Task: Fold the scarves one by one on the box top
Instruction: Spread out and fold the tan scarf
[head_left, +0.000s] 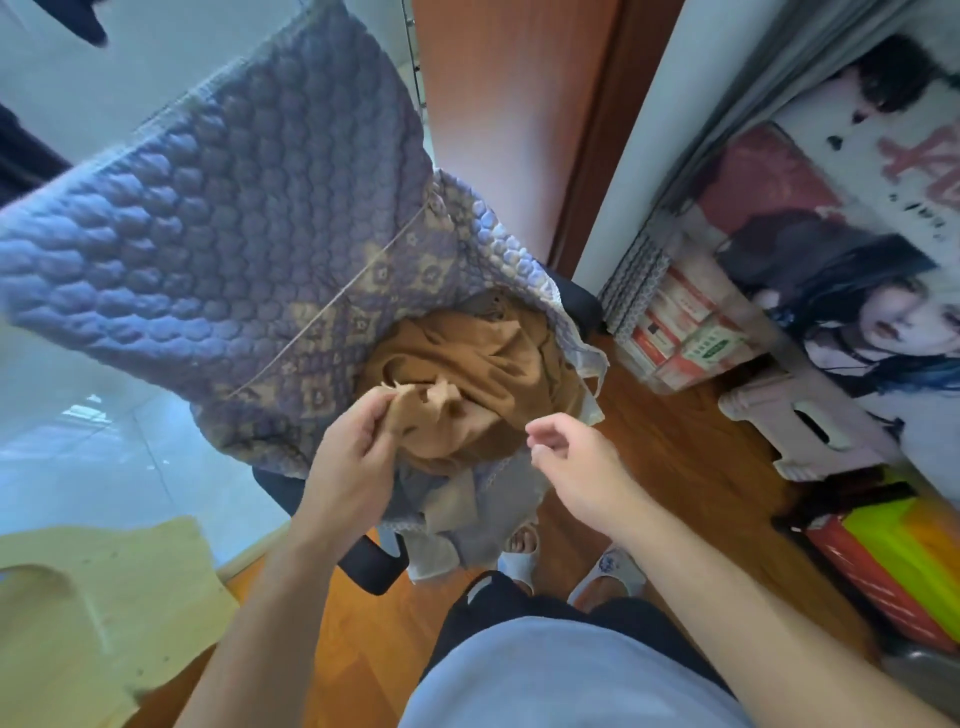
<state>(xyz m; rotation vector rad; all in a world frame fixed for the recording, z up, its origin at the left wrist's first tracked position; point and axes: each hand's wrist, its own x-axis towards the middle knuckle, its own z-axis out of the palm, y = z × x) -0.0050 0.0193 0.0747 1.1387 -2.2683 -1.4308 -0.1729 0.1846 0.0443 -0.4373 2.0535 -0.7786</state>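
Over the chair seat, left hand (358, 447) pinches an edge of the brown scarf (467, 374); right hand (566, 457) hovers beside it, fingers loosely curled, empty. Scarf lies bunched on the chair (363, 561), against a quilted blue cover (218, 234).

Scarf pile (467, 358) sits on the chair seat ahead of me, on the quilted cover (218, 228) draped over the chair back behind and left of it. My left hand (353, 447) pinches a scarf edge at the pile's near left; my right hand (566, 452) hangs just right of the pile, apart from it. Stool (800, 426) well right, boxes (680, 332) behind it. My feet below the seat.
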